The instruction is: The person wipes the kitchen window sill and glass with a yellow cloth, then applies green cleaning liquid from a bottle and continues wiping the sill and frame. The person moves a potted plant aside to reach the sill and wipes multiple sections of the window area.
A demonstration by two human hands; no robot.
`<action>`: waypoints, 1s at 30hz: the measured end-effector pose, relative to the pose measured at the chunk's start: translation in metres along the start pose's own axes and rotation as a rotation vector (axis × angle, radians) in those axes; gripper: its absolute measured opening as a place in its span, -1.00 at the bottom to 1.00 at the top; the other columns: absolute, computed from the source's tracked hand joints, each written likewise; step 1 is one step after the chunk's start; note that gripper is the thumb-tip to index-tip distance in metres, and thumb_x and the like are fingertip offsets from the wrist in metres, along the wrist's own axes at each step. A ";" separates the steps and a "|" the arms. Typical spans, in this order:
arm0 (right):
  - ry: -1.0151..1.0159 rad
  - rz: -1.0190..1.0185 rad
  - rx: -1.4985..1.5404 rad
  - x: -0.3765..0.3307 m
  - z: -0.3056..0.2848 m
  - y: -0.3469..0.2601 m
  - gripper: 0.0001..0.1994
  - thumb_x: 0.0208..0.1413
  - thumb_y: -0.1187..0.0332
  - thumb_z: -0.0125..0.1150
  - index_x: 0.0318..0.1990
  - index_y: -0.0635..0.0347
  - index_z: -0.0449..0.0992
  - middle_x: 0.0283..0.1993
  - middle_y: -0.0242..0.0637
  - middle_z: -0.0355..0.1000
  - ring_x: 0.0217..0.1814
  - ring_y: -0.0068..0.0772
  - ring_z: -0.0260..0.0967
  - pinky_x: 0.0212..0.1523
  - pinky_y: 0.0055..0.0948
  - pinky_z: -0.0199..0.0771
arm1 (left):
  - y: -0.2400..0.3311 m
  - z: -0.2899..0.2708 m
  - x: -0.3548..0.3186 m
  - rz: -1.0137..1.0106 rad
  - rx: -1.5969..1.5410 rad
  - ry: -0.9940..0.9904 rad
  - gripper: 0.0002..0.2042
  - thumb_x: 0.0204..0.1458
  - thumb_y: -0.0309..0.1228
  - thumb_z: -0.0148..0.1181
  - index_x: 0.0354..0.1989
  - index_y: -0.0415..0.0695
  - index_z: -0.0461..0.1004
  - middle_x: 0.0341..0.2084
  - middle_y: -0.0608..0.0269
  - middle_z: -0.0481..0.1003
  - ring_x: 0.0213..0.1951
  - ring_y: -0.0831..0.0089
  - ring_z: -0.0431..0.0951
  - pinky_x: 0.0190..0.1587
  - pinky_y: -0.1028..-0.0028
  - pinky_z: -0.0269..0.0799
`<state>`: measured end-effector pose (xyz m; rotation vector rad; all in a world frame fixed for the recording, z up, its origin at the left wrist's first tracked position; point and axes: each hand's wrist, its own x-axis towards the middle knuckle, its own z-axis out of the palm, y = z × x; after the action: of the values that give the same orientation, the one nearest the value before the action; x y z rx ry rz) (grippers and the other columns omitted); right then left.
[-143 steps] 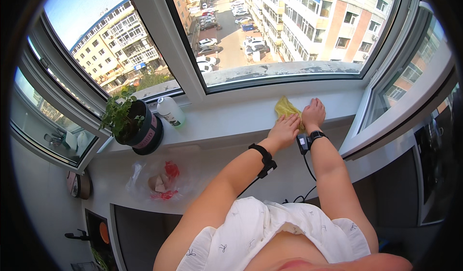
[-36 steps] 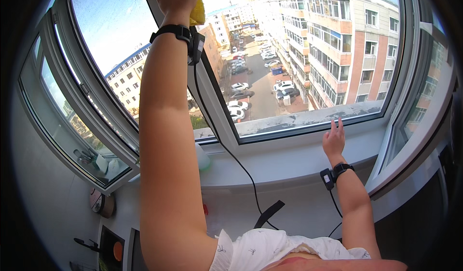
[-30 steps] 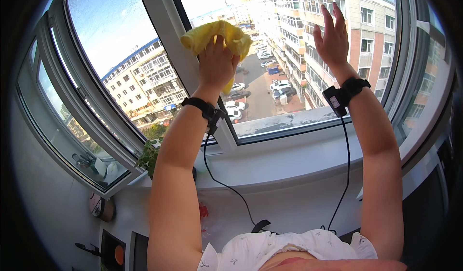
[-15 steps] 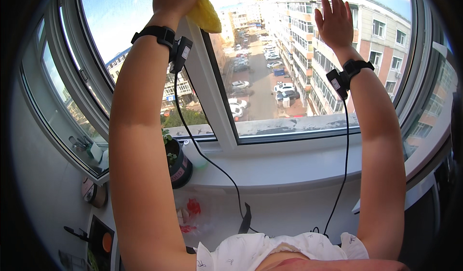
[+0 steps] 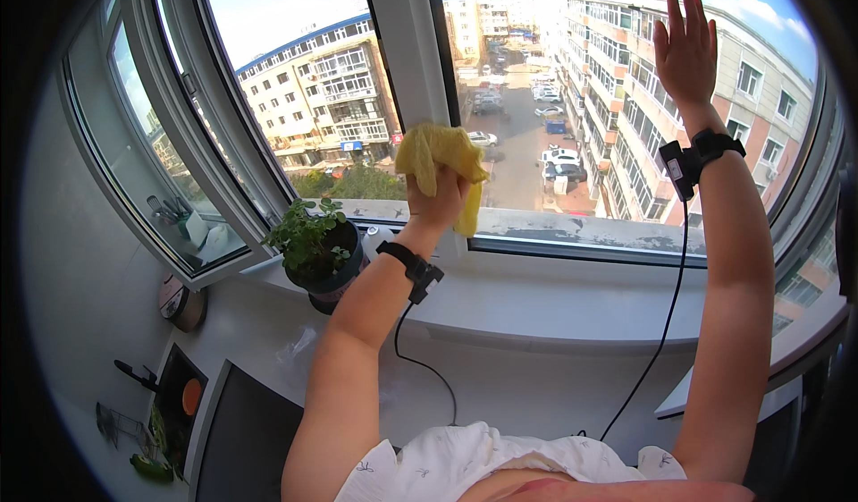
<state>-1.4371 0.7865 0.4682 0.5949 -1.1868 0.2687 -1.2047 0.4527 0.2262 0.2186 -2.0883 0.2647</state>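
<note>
Left hand (image 5: 435, 200) presses yellow cloth (image 5: 438, 160) to window pane (image 5: 545, 118); right hand (image 5: 686, 48) flat on glass.

My left hand (image 5: 436, 200) is raised at about eleven o'clock from my chest, fingers curled tight around a bunched yellow cloth (image 5: 440, 164), knuckles facing me. That forearm rises from the lower edge, elbow bent, a black band on the wrist. My right hand (image 5: 686, 48) reaches higher, toward one o'clock, palm flat and away from me, fingers straight and close together (nothing held in it). Its arm is nearly straight, with a black wrist band and a cable hanging down.
</note>
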 end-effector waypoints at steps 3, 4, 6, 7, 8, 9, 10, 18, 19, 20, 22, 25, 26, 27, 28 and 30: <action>0.009 -0.014 0.029 0.000 -0.001 0.000 -0.45 0.44 -0.02 -0.31 0.53 -0.32 -0.05 0.59 -0.39 -0.05 0.60 -0.23 -0.06 0.51 0.06 -0.04 | -0.041 -0.066 0.169 0.000 0.036 0.237 -0.47 0.14 0.02 0.12 0.16 -0.07 0.43 -0.04 -0.10 0.54 0.08 -0.09 0.50 0.13 -0.01 0.38; 0.010 -0.013 0.034 0.001 -0.003 -0.001 -0.46 0.44 -0.02 -0.34 0.53 -0.35 -0.06 0.59 -0.42 -0.06 0.60 -0.24 -0.07 0.51 0.07 -0.04 | -0.046 -0.088 0.216 -0.040 -0.013 0.357 -0.48 0.18 0.04 0.06 0.13 -0.12 0.42 -0.18 -0.12 0.57 -0.04 -0.13 0.56 0.03 -0.02 0.46; 0.001 -0.027 0.020 0.003 -0.009 -0.003 -0.45 0.44 -0.01 -0.31 0.53 -0.31 -0.06 0.58 -0.37 -0.06 0.59 -0.20 -0.06 0.50 0.08 -0.03 | -0.053 -0.129 0.287 -0.160 -0.202 0.374 -0.46 0.26 -0.02 -0.04 0.23 -0.20 0.33 0.07 -0.15 0.41 0.14 -0.17 0.39 0.20 -0.03 0.28; -0.013 -0.040 0.000 0.005 -0.012 -0.004 -0.44 0.43 0.01 -0.26 0.53 -0.25 -0.04 0.58 -0.30 -0.05 0.58 -0.15 -0.03 0.49 0.09 -0.02 | -0.049 -0.136 0.298 -0.166 -0.294 0.500 -0.48 0.32 -0.11 -0.09 0.28 -0.25 0.33 0.27 -0.09 0.30 0.29 -0.08 0.27 0.39 0.04 0.10; -0.031 -0.052 -0.021 0.005 -0.016 -0.006 -0.43 0.42 0.03 -0.21 0.52 -0.19 -0.03 0.57 -0.24 -0.05 0.56 -0.10 -0.01 0.49 0.09 -0.01 | -0.044 -0.136 0.293 -0.184 -0.253 0.504 -0.46 0.28 -0.06 -0.06 0.27 -0.22 0.29 0.15 -0.18 0.35 0.19 -0.17 0.34 0.25 -0.01 0.22; -0.097 -0.009 -0.030 0.006 -0.018 -0.007 -0.41 0.39 0.11 -0.17 0.51 -0.07 -0.02 0.56 -0.16 -0.05 0.56 -0.02 -0.04 0.49 0.12 -0.04 | -0.037 -0.130 0.277 -0.201 -0.211 0.507 -0.43 0.24 0.00 -0.02 0.25 -0.20 0.26 0.04 -0.26 0.40 0.08 -0.26 0.41 0.12 -0.07 0.34; -0.160 0.033 -0.039 0.006 -0.021 -0.008 -0.40 0.36 0.18 -0.13 0.51 0.05 -0.01 0.56 -0.09 -0.06 0.56 0.06 -0.07 0.49 0.14 -0.06 | -0.033 -0.120 0.255 -0.218 -0.168 0.513 -0.40 0.20 0.05 0.01 0.24 -0.18 0.22 -0.08 -0.35 0.45 -0.02 -0.35 0.48 -0.01 -0.12 0.46; -0.232 0.061 -0.037 0.006 -0.028 -0.014 -0.40 0.35 0.25 -0.13 0.50 0.15 -0.02 0.56 -0.02 -0.10 0.57 0.13 -0.13 0.50 0.13 -0.11 | -0.032 -0.054 0.150 -0.276 -0.473 0.403 -0.48 0.22 -0.14 0.12 0.12 -0.29 0.12 0.05 -0.33 0.37 0.03 -0.30 0.44 0.03 -0.05 0.39; -0.236 0.056 -0.056 0.007 -0.027 -0.013 -0.40 0.36 0.25 -0.13 0.50 0.15 -0.02 0.56 -0.01 -0.10 0.57 0.13 -0.13 0.50 0.12 -0.11 | -0.032 -0.063 0.163 -0.260 -0.339 0.542 -0.44 0.18 -0.12 0.17 0.11 -0.31 0.14 -0.04 -0.33 0.41 -0.04 -0.29 0.48 0.01 -0.05 0.41; -0.247 0.052 -0.061 0.006 -0.026 -0.013 -0.40 0.37 0.21 -0.14 0.50 0.15 -0.03 0.57 -0.02 -0.10 0.57 0.13 -0.14 0.51 0.12 -0.12 | -0.042 -0.081 0.174 -0.230 -0.307 0.585 -0.39 0.14 -0.10 0.22 0.12 -0.34 0.16 -0.04 -0.34 0.39 -0.04 -0.24 0.49 -0.02 -0.03 0.44; -0.230 0.045 -0.061 0.006 -0.024 -0.012 -0.39 0.37 0.19 -0.14 0.51 0.15 -0.04 0.57 -0.02 -0.11 0.58 0.12 -0.14 0.51 0.14 -0.13 | -0.055 -0.111 0.190 -0.281 -0.399 0.725 -0.37 0.09 -0.04 0.26 0.08 -0.39 0.28 0.03 -0.32 0.32 0.01 -0.16 0.49 -0.03 -0.01 0.50; -0.203 0.058 -0.037 0.003 -0.022 -0.010 -0.39 0.37 0.20 -0.12 0.51 0.14 -0.03 0.56 -0.02 -0.10 0.59 0.11 -0.16 0.51 0.14 -0.16 | -0.072 -0.131 0.194 -0.319 -0.376 0.585 -0.34 0.18 0.11 0.06 0.28 -0.14 0.27 0.10 -0.16 0.36 0.04 -0.07 0.52 0.02 0.03 0.49; -0.179 0.049 -0.021 0.005 -0.021 -0.008 -0.39 0.37 0.20 -0.12 0.51 0.13 -0.02 0.56 -0.02 -0.09 0.59 0.10 -0.16 0.51 0.14 -0.17 | -0.067 -0.120 0.187 -0.388 -0.412 0.491 -0.36 0.20 0.09 0.03 0.29 -0.14 0.26 0.10 -0.15 0.38 0.05 -0.10 0.51 0.05 0.03 0.45; -0.186 0.049 0.001 0.002 -0.020 -0.008 -0.39 0.36 0.19 -0.12 0.51 0.13 -0.02 0.56 -0.02 -0.09 0.59 0.10 -0.15 0.52 0.14 -0.17 | -0.067 -0.110 0.172 -0.487 -0.448 0.351 -0.37 0.21 0.08 0.01 0.30 -0.14 0.25 0.10 -0.14 0.40 0.07 -0.12 0.50 0.09 0.03 0.42; -0.192 0.052 -0.024 0.003 -0.019 -0.007 -0.38 0.36 0.17 -0.12 0.51 0.12 -0.02 0.56 -0.03 -0.08 0.59 0.07 -0.15 0.52 0.13 -0.17 | -0.057 -0.090 0.160 -0.477 -0.459 0.347 -0.39 0.23 0.04 -0.01 0.30 -0.15 0.25 0.13 -0.16 0.37 0.09 -0.16 0.47 0.11 0.03 0.39; -0.160 0.054 -0.046 0.001 -0.018 -0.006 -0.38 0.36 0.16 -0.11 0.51 0.09 -0.01 0.56 -0.06 -0.07 0.59 0.04 -0.14 0.52 0.11 -0.16 | -0.043 -0.056 0.135 -0.491 -0.491 0.372 -0.42 0.25 -0.02 -0.03 0.29 -0.18 0.24 0.18 -0.19 0.32 0.13 -0.20 0.42 0.15 0.03 0.35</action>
<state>-1.4197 0.7913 0.4625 0.5531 -1.3616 0.2422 -1.2147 0.4208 0.3745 0.3435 -1.6082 -0.4667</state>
